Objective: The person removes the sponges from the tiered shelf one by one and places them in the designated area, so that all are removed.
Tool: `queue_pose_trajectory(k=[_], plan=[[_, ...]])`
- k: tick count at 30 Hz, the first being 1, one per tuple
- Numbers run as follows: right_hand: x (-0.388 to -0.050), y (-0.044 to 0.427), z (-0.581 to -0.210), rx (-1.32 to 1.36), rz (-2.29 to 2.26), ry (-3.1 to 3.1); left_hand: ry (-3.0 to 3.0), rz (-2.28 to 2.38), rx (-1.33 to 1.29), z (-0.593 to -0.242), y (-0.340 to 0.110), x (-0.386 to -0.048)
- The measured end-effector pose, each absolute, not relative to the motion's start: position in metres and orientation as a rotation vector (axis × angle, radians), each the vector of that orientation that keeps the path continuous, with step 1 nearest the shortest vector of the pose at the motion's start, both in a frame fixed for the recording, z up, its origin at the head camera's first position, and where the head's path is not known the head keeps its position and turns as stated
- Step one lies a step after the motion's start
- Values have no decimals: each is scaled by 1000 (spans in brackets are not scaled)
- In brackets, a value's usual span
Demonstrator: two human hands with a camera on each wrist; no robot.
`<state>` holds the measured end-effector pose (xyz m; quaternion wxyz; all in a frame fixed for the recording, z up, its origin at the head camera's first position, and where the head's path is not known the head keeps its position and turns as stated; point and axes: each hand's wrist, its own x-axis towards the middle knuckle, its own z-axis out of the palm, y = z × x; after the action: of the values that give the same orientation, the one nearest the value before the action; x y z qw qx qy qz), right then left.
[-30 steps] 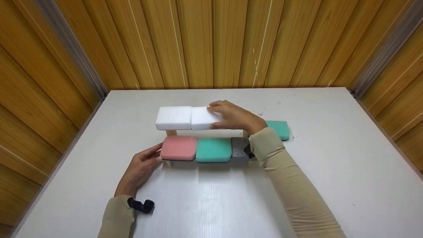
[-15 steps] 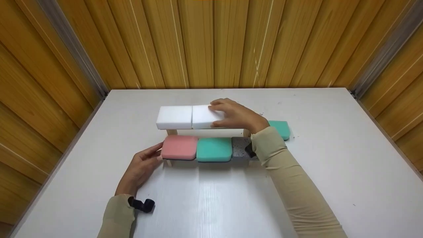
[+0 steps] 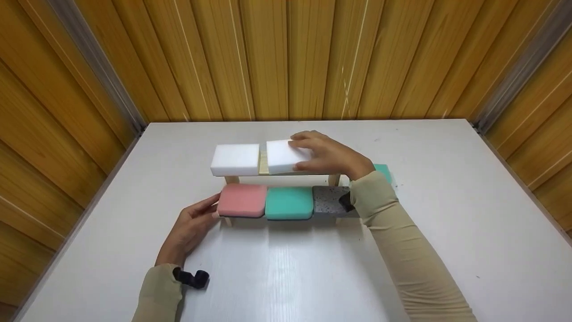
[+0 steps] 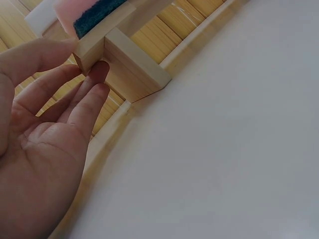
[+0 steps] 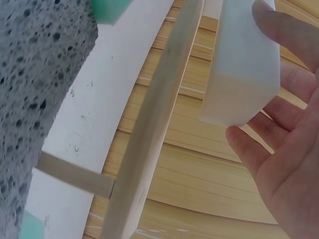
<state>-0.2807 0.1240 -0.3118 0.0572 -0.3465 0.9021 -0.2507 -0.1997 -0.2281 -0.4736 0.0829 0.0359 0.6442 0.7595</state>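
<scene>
The right hand [image 3: 333, 154] grips a white block [image 3: 283, 154] over the upper tier of a wooden stand. In the right wrist view, thumb and fingers hold this white block [image 5: 244, 64] above the wooden shelf [image 5: 154, 119]. A second white block [image 3: 235, 159] rests on the upper tier to its left, with a narrow gap between them. The left hand [image 3: 191, 228] is at the left end of the lower tier, beside the pink sponge [image 3: 242, 200]. In the left wrist view, the left hand [image 4: 55, 119] pinches the end of the wooden board [image 4: 92, 55].
A green sponge [image 3: 289, 202] and a grey pitted block [image 3: 328, 200] sit on the lower tier, right of the pink sponge. Another green sponge [image 3: 383, 172] lies on the white table [image 3: 277, 277] behind the right wrist. Wood-patterned walls [image 3: 308, 58] surround the table.
The right hand has moved right and slightly up with its white block, which is now parted from the other white block. A strip of shelf shows between them. The left hand stays still.
</scene>
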Motion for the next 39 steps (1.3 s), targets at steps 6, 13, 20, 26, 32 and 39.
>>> queue_pose_trajectory(k=[6, 13, 20, 26, 32, 39], plan=[[-281, 134, -310, -1011, -760, 2743, 1953, 2241, 114, -474, -229, -200], [-279, 145, -308, -1000, -760, 2759, 1912, 2257, 117, -473, -229, -200], [-279, 158, -309, -1005, -789, 2763, 1868, 2304, 108, -472, -228, -199], [-279, 174, -311, -1006, -800, 2776, 1901, 2291, 109, -473, -229, -199], [-279, 188, -313, -976, -809, 2781, 1926, 2276, 108, -474, -229, -199], [-279, 202, -315, -929, -784, 2806, 1931, 2269, 127, -475, -229, -200]])
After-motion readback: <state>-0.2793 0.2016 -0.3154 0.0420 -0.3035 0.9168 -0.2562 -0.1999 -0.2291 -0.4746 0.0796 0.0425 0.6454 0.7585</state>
